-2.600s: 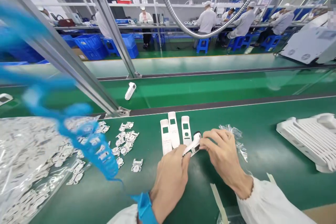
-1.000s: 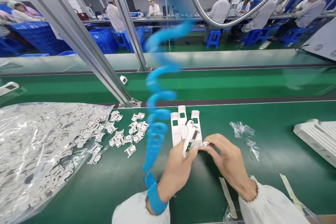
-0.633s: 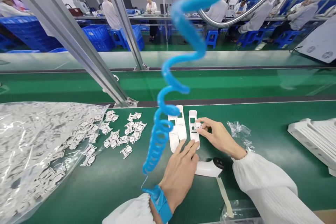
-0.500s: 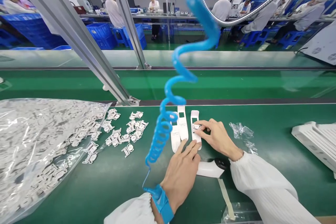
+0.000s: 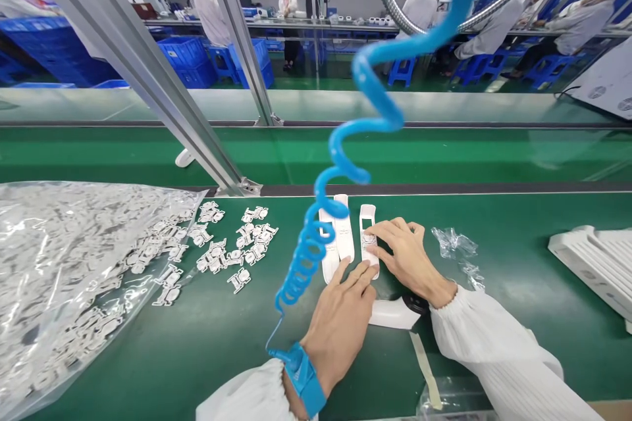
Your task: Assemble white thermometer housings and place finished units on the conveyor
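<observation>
My left hand point(image 5: 344, 316) lies palm down with its fingers spread, fingertips touching the lower ends of the white plastic shells. Two shells point(image 5: 344, 230) lie side by side, partly behind the blue coil. Under the fingers of my right hand point(image 5: 405, 256) is another white shell point(image 5: 368, 212) with a rectangular opening. A small white part point(image 5: 368, 239) sits on that shell, between my right thumb and fingertips. A white device with a black end point(image 5: 395, 314) lies just below my hands. Several small white parts point(image 5: 239, 280) are scattered to the left.
A blue coiled cord point(image 5: 340, 145) hangs in front, running to my left wristband. A plastic bag of parts point(image 5: 74, 263) fills the left. Crumpled plastic point(image 5: 454, 243) and a white slatted object point(image 5: 597, 263) are at right. Metal posts and seated people are beyond.
The blue coil has swung and shifted. My right fingers have spread slightly over the small part on the shell. A white object on the far green belt has moved left from behind the post.
</observation>
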The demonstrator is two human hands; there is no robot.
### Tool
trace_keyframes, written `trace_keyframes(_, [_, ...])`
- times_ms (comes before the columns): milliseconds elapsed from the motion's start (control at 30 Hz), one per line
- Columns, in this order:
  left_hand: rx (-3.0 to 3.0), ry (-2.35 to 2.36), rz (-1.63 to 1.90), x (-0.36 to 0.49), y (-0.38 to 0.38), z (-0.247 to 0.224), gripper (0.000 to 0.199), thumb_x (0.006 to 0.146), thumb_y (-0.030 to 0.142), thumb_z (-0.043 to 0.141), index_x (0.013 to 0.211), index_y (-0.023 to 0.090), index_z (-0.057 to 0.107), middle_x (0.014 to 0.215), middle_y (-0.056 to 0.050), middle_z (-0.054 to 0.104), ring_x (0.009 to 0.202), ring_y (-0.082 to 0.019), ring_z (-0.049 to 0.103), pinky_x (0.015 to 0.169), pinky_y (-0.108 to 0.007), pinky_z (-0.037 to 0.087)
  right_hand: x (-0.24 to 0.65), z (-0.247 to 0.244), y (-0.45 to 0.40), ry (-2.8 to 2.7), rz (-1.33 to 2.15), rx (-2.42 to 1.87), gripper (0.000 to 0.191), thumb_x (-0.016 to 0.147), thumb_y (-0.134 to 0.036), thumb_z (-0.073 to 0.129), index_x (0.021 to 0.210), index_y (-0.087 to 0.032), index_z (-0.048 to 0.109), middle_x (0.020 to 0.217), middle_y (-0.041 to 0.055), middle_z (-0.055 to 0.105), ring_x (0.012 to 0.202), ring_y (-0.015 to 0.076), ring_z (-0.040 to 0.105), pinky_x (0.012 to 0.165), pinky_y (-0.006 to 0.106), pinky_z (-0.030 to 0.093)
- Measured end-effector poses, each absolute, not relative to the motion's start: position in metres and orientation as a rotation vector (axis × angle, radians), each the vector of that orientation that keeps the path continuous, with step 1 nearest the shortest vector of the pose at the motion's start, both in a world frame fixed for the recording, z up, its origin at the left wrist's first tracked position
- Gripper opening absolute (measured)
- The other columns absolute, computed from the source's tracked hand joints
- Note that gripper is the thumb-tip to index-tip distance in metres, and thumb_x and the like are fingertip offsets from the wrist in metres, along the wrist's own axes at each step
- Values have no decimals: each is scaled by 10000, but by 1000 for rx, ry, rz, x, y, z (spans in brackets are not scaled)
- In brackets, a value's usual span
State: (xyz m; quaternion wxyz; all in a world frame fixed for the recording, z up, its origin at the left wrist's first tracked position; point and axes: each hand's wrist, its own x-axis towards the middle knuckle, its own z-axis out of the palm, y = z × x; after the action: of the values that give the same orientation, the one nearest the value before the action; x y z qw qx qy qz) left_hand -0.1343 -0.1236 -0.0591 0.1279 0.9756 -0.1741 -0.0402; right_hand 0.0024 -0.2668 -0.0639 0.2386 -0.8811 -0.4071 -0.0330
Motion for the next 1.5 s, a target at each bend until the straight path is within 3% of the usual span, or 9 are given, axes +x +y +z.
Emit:
trace_keyframes(400, [2784, -487, -191, -132, -124, -58, 338, 771, 63, 520, 1089, 86, 630, 1534, -192, 377, 1481, -300, 290, 1279, -531, 97, -1, -54, -264, -1087, -218, -2629, 245, 998, -288, 497, 1011, -331, 737, 1166, 26, 653, 1011, 231, 500, 836, 485, 236])
trace_keyframes(533, [2810, -483, -189, -132, -125, -56, 332, 771, 67, 515, 1080, 93, 635, 1540, -183, 369, 1477, -301, 298, 1279, -532, 105, 6, -58, -265, -951, -41, -2526, 172, 945, -408, 600, 952, -342, 758, 1115, 8, 679, 962, 217, 506, 771, 434, 258])
trace_keyframes(867, [2838, -480, -179, -132, -125, -57, 328, 793, 58, 472, 1072, 105, 638, 1531, -173, 390, 1478, -276, 304, 1273, -534, 123, 6, -59, -267, -1169, -124, -2371, 179, 1002, -327, 526, 1076, -294, 686, 1193, -30, 707, 1011, 194, 552, 925, 478, 235])
trace_keyframes(1033, [2827, -480, -176, -131, -126, -54, 290, 819, 66, 483, 1060, 117, 636, 1525, -178, 393, 1475, -284, 307, 1267, -548, 129, 6, -52, -261, -1143, -123, -2441, 279, 1016, -294, 480, 934, -324, 744, 1148, -46, 716, 999, 196, 541, 909, 496, 217])
trace_keyframes(1167, [2888, -480, -218, -131, -127, -49, 319, 849, 55, 434, 1085, 113, 641, 1525, -170, 392, 1470, -276, 318, 1261, -561, 174, 9, -46, -256, -991, -51, -2498, 239, 926, -380, 624, 740, -295, 748, 1026, -21, 722, 921, 205, 521, 810, 450, 248])
trace_keyframes(1367, [2814, -433, -201, -132, -122, -47, 311, 825, 33, 444, 1046, 140, 636, 1523, -110, 423, 1473, -239, 318, 1267, -552, 170, 16, -50, -264, -1023, 45, -2486, 191, 944, -434, 597, 926, -360, 773, 1022, 16, 672, 906, 200, 510, 811, 419, 280])
trace_keyframes(1500, [2614, -381, -186, -132, -116, -46, 286, 817, 35, 459, 1014, 179, 608, 1517, -53, 447, 1476, -193, 316, 1282, -519, 117, 13, -52, -264, -1052, -14, -2515, 212, 942, -451, 597, 905, -346, 777, 998, 18, 674, 918, 198, 518, 817, 423, 287])
